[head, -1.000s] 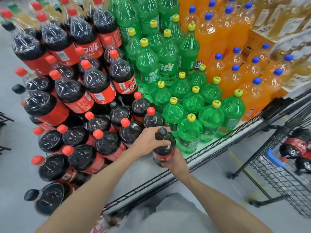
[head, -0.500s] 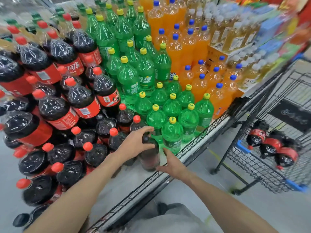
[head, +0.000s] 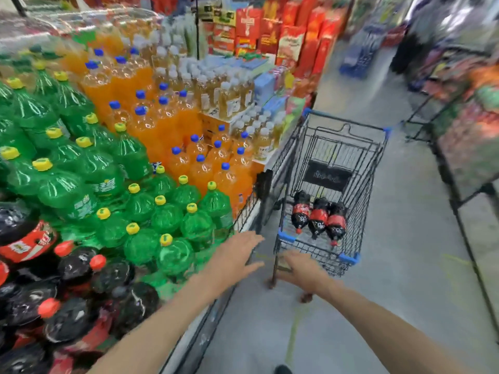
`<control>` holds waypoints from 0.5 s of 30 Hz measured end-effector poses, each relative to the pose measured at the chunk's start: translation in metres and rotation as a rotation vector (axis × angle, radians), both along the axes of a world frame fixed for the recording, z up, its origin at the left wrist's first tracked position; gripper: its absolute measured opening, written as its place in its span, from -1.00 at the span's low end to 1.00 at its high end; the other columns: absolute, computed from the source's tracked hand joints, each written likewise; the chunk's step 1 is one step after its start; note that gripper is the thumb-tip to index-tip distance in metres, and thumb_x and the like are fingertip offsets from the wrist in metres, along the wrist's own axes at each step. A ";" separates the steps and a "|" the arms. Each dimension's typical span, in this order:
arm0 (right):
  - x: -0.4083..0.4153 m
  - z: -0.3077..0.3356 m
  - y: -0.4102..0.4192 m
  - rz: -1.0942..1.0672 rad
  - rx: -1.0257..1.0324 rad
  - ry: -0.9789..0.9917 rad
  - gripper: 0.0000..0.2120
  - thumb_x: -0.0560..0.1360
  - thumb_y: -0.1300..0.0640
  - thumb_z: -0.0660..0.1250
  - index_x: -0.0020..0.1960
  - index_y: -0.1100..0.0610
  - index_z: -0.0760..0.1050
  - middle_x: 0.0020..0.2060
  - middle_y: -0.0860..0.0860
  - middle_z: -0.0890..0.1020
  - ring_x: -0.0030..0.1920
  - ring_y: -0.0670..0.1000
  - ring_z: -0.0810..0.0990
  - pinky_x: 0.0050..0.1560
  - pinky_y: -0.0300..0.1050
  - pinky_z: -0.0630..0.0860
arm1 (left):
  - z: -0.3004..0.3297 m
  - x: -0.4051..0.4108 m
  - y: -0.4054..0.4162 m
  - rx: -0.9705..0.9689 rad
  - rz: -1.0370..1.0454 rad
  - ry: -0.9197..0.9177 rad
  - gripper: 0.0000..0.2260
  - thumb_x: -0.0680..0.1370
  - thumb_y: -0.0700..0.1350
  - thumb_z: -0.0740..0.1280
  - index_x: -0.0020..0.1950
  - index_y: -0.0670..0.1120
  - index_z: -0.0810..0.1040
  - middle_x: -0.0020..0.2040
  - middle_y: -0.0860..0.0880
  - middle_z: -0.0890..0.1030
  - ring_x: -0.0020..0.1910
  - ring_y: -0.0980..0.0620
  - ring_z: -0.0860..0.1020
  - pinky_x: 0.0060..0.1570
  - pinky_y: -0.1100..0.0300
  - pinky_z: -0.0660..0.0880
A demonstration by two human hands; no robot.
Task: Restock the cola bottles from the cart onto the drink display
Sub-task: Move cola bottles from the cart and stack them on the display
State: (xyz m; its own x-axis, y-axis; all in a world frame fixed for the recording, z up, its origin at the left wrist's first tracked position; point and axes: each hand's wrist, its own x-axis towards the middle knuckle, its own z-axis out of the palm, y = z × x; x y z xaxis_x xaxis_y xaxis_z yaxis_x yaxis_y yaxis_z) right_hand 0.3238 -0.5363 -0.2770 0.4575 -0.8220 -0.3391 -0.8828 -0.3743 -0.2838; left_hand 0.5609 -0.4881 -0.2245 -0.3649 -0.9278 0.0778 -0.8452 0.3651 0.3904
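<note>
Both hands, left point(head: 237, 255) and right point(head: 302, 271), are spread wide and empty near the cart point(head: 348, 259) rim, three colas point(head: 318, 217) inside, open aisle floor point(head: 405, 265) alongside.

The green bottles point(head: 105, 182) beside the cart point(head: 332, 184) carry white Chinese characters, seemingly "雪碧"; every other label and sign is too blurred to read.
</note>
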 end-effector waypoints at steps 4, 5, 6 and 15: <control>-0.066 0.015 -0.041 -0.043 -0.093 0.114 -0.45 0.63 -0.19 0.33 0.53 0.01 0.33 0.38 0.04 0.52 0.31 0.14 0.55 0.24 0.06 0.55 | -0.016 -0.054 -0.045 0.052 -0.016 -0.040 -0.36 0.63 0.18 0.34 0.62 -0.07 0.28 0.60 -0.07 0.34 0.61 -0.06 0.25 0.58 0.12 0.12; -0.089 0.017 -0.058 -0.051 -0.108 0.120 -0.43 0.64 -0.19 0.32 0.55 0.03 0.31 0.40 0.05 0.51 0.34 0.14 0.53 0.27 0.06 0.53 | -0.019 -0.073 -0.064 0.057 -0.018 -0.035 -0.35 0.63 0.20 0.34 0.62 -0.07 0.28 0.60 -0.07 0.34 0.61 -0.06 0.26 0.57 0.12 0.13; -0.110 0.021 -0.074 -0.057 -0.120 0.127 -0.42 0.64 -0.20 0.31 0.55 0.04 0.32 0.40 0.05 0.51 0.36 0.14 0.52 0.31 0.05 0.51 | -0.023 -0.092 -0.082 0.063 -0.012 -0.028 -0.35 0.63 0.21 0.34 0.62 -0.07 0.27 0.60 -0.07 0.34 0.61 -0.05 0.25 0.57 0.13 0.11; -0.253 0.029 -0.222 0.070 -0.225 0.224 -0.39 0.64 -0.11 0.34 0.58 0.14 0.32 0.46 0.09 0.47 0.47 0.14 0.41 0.49 -0.01 0.28 | -0.072 -0.224 -0.206 0.242 0.175 0.053 -0.35 0.65 0.19 0.31 0.62 -0.10 0.22 0.56 -0.05 0.34 0.58 -0.03 0.25 0.54 0.15 0.17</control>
